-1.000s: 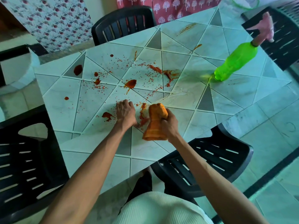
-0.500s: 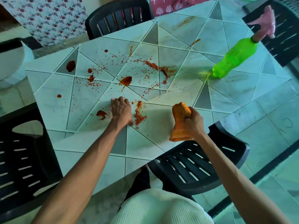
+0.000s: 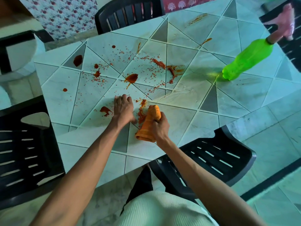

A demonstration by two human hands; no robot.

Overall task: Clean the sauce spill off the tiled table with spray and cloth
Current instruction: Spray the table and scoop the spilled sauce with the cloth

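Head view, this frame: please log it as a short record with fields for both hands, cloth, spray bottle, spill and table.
left hand: rests on the tabletop, holds nothing
right hand: grips the orange cloth
orange cloth: bunched lengthwise, beside a red smear between the hands
spray bottle: green, pink trigger head, far right of the table, untouched
sauce spill: red blobs and specks across the middle tiles
tiled table: pale triangular tiles, black plastic chairs around it

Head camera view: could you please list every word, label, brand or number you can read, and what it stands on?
None: no readable text shows in this view.
The green spray bottle shows no label from this side.
The orange cloth and tiled table are unmarked; the floral fabric and tree-print fabric carry no words.
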